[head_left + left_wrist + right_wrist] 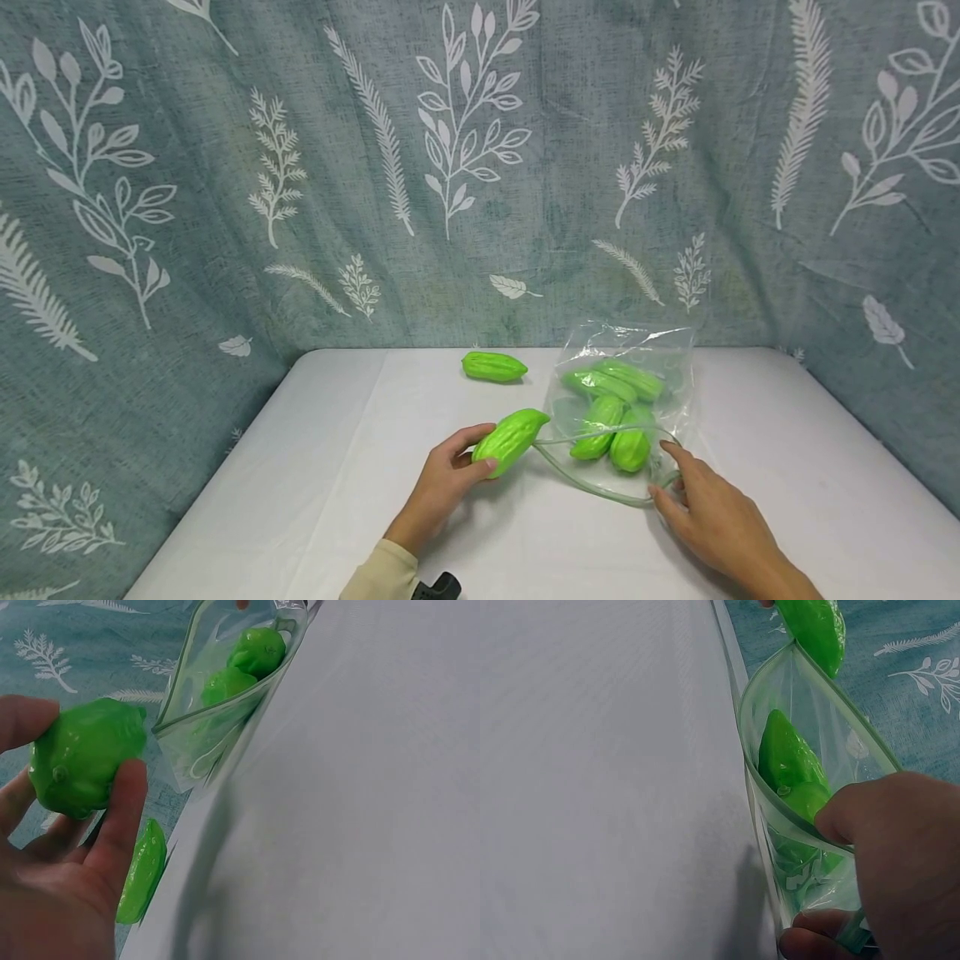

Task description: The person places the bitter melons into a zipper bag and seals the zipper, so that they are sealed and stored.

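My left hand (pixel 450 469) grips a bright green, ridged bitter melon (pixel 512 442), its pointed tip toward the bag's mouth. That same bitter melon (pixel 88 756) shows end-on between thumb and fingers in the left wrist view. A clear zip bag (pixel 675 392) lies on the table with its green-edged mouth spread toward me. Inside are several more bitter melons (pixel 604 427), two of them near the opening. My right hand (pixel 716 512) pinches the bag's right edge at the mouth; in the right wrist view its thumb (pixel 847 814) lies over the green zip edge.
Another bitter melon (pixel 493 367) lies by itself near the table's back edge, left of the bag. A white cloth covers the table (pixel 300 467). A blue-green curtain (pixel 480 275) with white leaf patterns hangs behind it and along both sides.
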A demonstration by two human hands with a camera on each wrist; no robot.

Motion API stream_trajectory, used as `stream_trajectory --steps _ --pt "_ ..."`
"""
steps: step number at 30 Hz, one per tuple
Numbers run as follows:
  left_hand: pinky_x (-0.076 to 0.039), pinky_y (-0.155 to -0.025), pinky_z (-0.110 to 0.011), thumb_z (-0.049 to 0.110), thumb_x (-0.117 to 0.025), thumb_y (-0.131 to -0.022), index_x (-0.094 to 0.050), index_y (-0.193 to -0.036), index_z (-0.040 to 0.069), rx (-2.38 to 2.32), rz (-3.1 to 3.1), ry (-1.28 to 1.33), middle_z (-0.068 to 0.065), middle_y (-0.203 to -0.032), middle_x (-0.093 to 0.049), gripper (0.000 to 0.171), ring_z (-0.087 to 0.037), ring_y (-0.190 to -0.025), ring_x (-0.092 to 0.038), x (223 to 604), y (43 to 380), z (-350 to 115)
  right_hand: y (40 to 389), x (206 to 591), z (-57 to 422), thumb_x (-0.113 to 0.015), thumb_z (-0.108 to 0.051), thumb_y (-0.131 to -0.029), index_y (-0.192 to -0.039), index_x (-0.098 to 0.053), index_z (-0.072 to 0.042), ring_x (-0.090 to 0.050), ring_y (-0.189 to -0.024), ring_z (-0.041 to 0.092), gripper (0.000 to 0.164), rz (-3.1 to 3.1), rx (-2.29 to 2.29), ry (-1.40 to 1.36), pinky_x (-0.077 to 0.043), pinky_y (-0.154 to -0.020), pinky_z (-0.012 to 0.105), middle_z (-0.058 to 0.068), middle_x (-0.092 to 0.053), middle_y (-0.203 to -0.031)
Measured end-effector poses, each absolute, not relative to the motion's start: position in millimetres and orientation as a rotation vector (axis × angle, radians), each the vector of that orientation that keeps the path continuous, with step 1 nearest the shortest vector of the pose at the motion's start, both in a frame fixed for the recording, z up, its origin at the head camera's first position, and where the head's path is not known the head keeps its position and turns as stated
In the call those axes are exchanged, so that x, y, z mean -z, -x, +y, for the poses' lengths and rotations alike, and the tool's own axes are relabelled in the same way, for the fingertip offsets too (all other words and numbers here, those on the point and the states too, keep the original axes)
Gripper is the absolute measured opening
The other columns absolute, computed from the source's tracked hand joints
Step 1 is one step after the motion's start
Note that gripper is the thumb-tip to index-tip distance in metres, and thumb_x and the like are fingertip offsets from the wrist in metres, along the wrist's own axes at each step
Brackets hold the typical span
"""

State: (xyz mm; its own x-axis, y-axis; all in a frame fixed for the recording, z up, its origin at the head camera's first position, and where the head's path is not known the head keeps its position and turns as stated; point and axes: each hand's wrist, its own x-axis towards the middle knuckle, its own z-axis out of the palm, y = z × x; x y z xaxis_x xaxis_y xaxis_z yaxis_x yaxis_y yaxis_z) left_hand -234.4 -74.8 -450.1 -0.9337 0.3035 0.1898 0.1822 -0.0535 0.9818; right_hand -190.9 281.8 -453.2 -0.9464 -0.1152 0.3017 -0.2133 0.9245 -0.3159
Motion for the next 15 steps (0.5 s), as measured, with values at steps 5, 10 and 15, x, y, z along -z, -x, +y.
stream_trajectory --steps 5,10,15 --pt "-0.057 -0.086 -0.036 0.008 -0.068 -0.092 -0.058 -0.139 0.008 -2.136 2.080 -0.583 -0.015 -0.141 -0.051 0.048 -0.027 -0.114 -0.062 449.6 235.0 -73.0 190.3 453.0 282.4 -0.070 -0.037 -0.092 -0.146 -0.044 -0.006 -0.063 -0.083 0.021 0.067 -2.791 -0.497 -0.249 -0.052 -0.062 0.049 0.003 -0.064 -0.098" --pt "-0.056 -0.085 -0.032 0.012 -0.070 -0.092 -0.060 -0.138 0.016 -2.041 2.115 -0.637 -0.009 -0.137 -0.057 0.047 -0.024 -0.111 -0.063 451.5 234.6 -71.8 190.9 453.3 282.4 -0.070 -0.037 -0.092 -0.145 -0.044 -0.005 -0.062 -0.081 0.019 0.067 -2.788 -0.489 -0.253 -0.051 -0.060 0.047 0.002 -0.064 -0.096" --pt "-0.054 -0.087 -0.030 0.013 -0.070 -0.092 -0.061 -0.138 0.020 -1.980 2.136 -0.725 -0.005 -0.136 -0.058 0.047 -0.023 -0.112 -0.062 453.6 232.8 -68.4 191.8 452.9 281.8 -0.070 -0.037 -0.092 -0.146 -0.044 -0.005 -0.062 -0.080 0.018 0.067 -2.796 -0.489 -0.255 -0.051 -0.060 0.045 0.001 -0.063 -0.095"
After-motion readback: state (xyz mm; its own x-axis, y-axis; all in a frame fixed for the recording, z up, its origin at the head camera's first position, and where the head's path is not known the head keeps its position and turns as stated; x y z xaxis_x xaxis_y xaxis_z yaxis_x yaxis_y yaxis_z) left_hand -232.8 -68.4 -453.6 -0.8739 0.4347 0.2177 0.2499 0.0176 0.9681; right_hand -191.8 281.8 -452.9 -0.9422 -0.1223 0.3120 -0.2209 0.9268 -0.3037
